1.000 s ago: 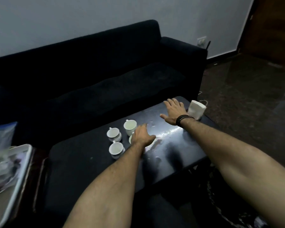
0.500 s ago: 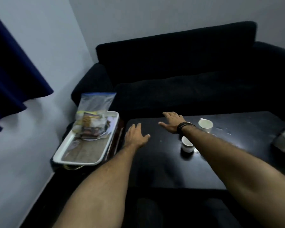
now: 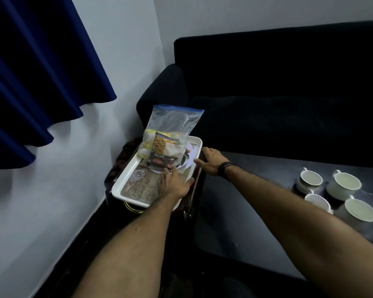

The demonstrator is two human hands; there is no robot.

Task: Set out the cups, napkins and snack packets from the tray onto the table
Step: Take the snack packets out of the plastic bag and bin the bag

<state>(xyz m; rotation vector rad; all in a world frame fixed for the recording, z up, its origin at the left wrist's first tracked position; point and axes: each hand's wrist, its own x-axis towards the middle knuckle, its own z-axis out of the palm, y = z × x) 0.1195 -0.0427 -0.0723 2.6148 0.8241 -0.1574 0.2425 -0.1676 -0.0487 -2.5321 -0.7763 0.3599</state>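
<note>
Table (image 3: 256,211) space right of both hands holds four cups (image 3: 332,190), likely grouped there to clear the tray (image 3: 125,179). Left hand (image 3: 172,183) reaches over it, fingers (image 3: 167,172) spread, empty, tips at the snack packets (image 3: 159,151). Right hand (image 3: 211,162), open, hovers at the rim.

white tray (image 3: 125,177), white cups (image 3: 332,192), navy curtain (image 3: 37,72)

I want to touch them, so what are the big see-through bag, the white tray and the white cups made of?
The clear zip bag with a blue strip looks like thin, crinkly plastic: you see the packets through it. The white rectangular tray seems smooth plastic or enamel; it is hard to tell. The four white round cups look like glazed ceramic, pale and smooth with a thick rim.
</note>
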